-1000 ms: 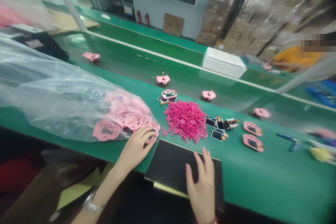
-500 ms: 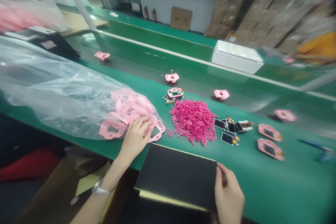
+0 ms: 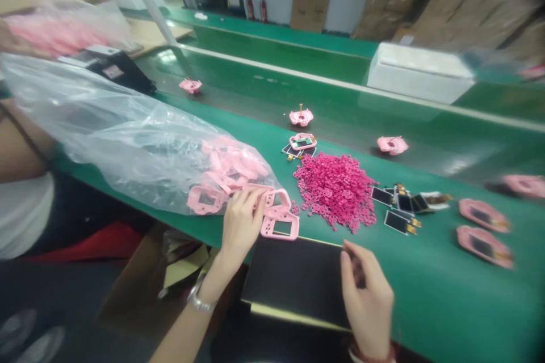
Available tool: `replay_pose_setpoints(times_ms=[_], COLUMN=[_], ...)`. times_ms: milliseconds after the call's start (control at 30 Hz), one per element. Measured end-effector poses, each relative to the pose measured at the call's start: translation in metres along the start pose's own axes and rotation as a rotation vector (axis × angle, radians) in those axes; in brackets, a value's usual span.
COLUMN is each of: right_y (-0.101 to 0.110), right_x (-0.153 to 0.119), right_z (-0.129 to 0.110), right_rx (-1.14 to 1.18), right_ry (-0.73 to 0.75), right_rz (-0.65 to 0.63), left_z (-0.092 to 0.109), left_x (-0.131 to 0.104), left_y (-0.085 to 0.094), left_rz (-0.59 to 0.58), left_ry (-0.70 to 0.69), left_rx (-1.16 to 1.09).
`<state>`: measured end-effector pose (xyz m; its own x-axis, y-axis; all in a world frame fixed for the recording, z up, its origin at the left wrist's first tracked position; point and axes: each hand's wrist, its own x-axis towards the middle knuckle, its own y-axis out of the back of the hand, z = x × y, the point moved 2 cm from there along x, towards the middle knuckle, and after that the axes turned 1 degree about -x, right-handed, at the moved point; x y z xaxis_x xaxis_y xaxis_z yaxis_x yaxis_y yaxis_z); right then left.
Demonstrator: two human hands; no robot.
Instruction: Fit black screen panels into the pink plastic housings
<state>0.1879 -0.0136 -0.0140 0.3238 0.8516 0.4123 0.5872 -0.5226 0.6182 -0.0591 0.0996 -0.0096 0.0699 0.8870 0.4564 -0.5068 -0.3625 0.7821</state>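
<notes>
My left hand is closed at the mouth of the clear bag, with its fingertips on a pink plastic casing. Just below lies a second pink frame-like casing, which shows a rectangular window and rests at the edge of a black board. More pink casings fill this end of the clear plastic bag. Over the board's right side, my right hand has its fingers curled with thumb near index finger; what they hold, if anything, is hidden. A pile of magenta small parts lies beyond the board.
Small screens with ribbon tails lie right of the pile, near two pink shells with screens. Further pink shells sit on the conveyor, and a white box stands behind. Another person's arm is at the left.
The view has shifted, so things sit further right. A second casing now shows beneath my left hand's. My right hand has moved from the board's corner to over its right side.
</notes>
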Motion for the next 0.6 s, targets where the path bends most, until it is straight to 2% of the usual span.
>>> replay_pose_setpoints(times_ms=[167, 233, 300, 367, 400, 467, 500, 533, 567, 600], right_y=[-0.01, -0.012, -0.019, -0.033, -0.042, -0.069, -0.086, -0.104, -0.124, -0.145], right_x=[0.02, 0.029, 0.038, 0.048, 0.054, 0.067, 0.073, 0.08, 0.086, 0.094], right_z=[-0.007, -0.012, -0.023, -0.041, -0.052, -0.075, -0.088, -0.101, -0.114, -0.127], right_rx=[0.083, 0.098, 0.115, 0.121, 0.123, 0.132, 0.129, 0.122, 0.101, 0.075], right_ry=[0.099, 0.139, 0.21, 0.302, 0.348, 0.453, 0.516, 0.582, 0.649, 0.7], right_rz=[-0.093, -0.163, -0.311, -0.502, -0.601, -0.783, -0.855, -0.908, -0.937, -0.94], left_z=[-0.048, -0.067, -0.08, -0.089, -0.093, -0.104, -0.114, -0.127, -0.144, -0.163], left_x=[0.039, 0.06, 0.076, 0.082, 0.081, 0.071, 0.065, 0.061, 0.059, 0.057], left_y=[0.012, 0.027, 0.052, 0.084, 0.101, 0.132, 0.146, 0.157, 0.168, 0.176], left_rz=[-0.012, -0.034, -0.079, -0.201, -0.308, -0.58, -0.616, -0.501, -0.218, 0.197], left_ry=[0.149, 0.16, 0.136, 0.113, 0.107, 0.166, 0.234, 0.323, 0.426, 0.524], left_rx=[0.102, 0.086, 0.061, 0.003, -0.05, -0.238, -0.334, -0.42, -0.475, -0.496])
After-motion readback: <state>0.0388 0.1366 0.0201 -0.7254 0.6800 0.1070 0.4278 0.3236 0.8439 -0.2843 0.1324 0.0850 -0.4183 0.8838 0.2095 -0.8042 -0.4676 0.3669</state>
